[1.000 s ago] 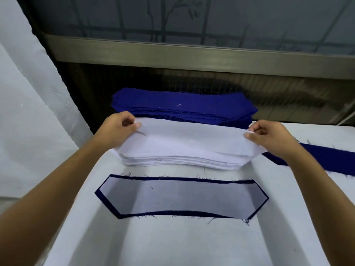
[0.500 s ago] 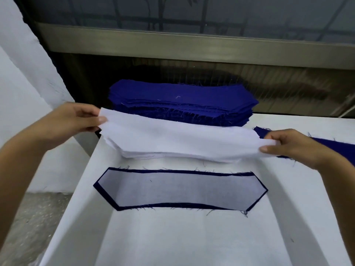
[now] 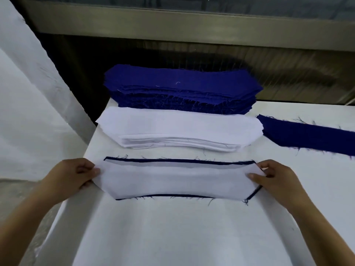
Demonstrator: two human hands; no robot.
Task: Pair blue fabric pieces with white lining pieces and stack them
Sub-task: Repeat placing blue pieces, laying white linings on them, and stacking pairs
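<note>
- Two hands share one white lining piece (image 3: 176,181), held by its pointed ends low over the near part of the table (image 3: 172,237).
- Step in hand, as judged: laying this lining onto the blue fabric piece (image 3: 172,160) that lies flat beneath it. A thin blue rim shows along the far edge, the near edge and the right-hand corner, so the lining is nearly but not fully aligned. A pale grey band between the far rim and the held piece suggests a layer already on the blue; what it is cannot be told.
- Left hand (image 3: 73,177): thumb on top of the left end, fingers curled under, pinching the cloth.
- Right hand (image 3: 276,177): thumb on top of the right end, fingers curled beneath, likewise pinching.
- Next move, as judged: lower the lining, square its points with the blue outline, then let go of both ends without dragging the thin cloth askew.
- Supplies: the stack of white linings (image 3: 178,127) lies just beyond the work, and the stack of blue pieces (image 3: 180,83) lies behind it. Both are thick, so the task looks far from done.
- A loose blue strip (image 3: 307,135) lies at the far right of the table.
</note>
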